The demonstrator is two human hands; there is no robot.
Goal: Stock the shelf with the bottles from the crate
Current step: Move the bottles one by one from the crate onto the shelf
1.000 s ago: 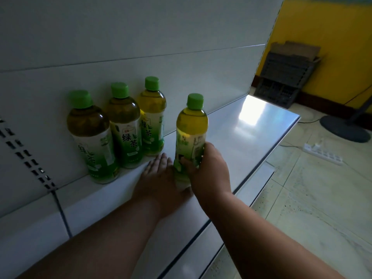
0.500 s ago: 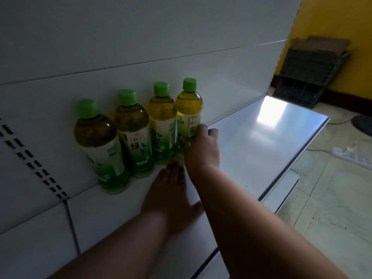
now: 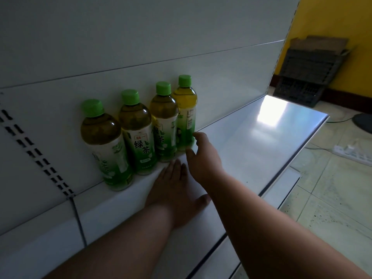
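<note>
Upright, four tea-filled bottles (image 3: 157,125)

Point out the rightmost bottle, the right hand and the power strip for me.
Rightmost bottle (image 3: 186,109): head view, on its yellow upper body.
Right hand (image 3: 203,158): head view, on the back of the hand.
Power strip (image 3: 354,153): head view, on its white casing on the floor.

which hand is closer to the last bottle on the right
Right. The right hand is open just beside the rightmost bottle, fingers at its base. The left hand lies flat on the shelf, farther back.
</note>
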